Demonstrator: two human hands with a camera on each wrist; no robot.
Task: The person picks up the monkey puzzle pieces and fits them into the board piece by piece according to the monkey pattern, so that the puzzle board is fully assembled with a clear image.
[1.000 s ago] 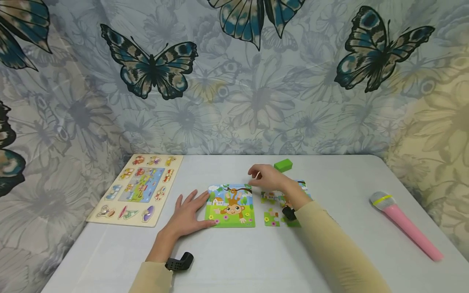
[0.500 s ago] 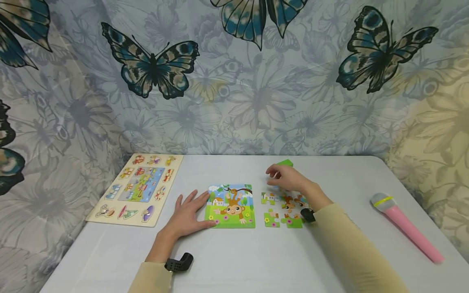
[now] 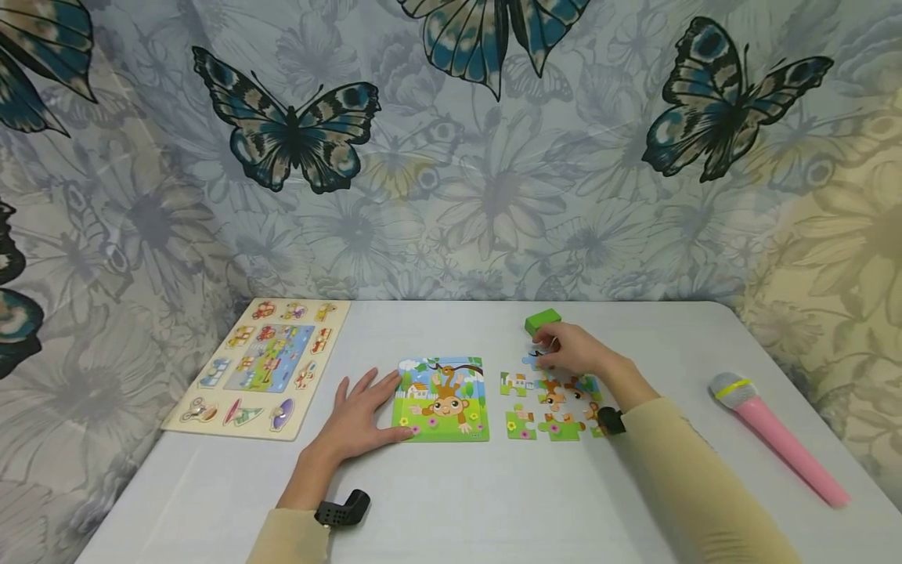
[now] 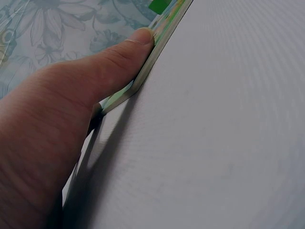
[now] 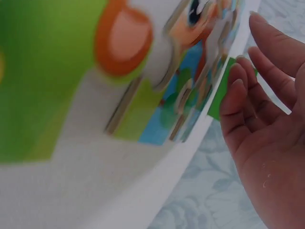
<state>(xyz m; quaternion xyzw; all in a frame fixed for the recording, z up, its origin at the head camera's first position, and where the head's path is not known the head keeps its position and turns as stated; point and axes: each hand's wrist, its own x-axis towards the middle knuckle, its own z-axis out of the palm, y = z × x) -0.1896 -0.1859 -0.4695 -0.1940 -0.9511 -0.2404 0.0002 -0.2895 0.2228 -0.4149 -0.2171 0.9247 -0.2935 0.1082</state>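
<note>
We've got our left hand [image 3: 355,419] spread against the monkey board [image 3: 442,401], probably steadying it; right of that board, our right hand [image 3: 581,351] curls by a blue piece [image 3: 529,360], can't tell if pinching.

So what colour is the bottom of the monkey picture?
Green, with pink and yellow flowers; the monkey picture shows best in the head view.

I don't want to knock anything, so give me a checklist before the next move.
1. Left hand touching monkey board: ok, thumb at its near-left corner.
2. Monkey board lying flat: ok.
3. Right hand free: ok, no piece visible between its fingers.
4. Green block clear of right hand: cannot tell, they look close.
5. Loose pieces fully in view: not ok, right hand partly covers one.
6. Pink microphone apart from pieces: ok.
</note>
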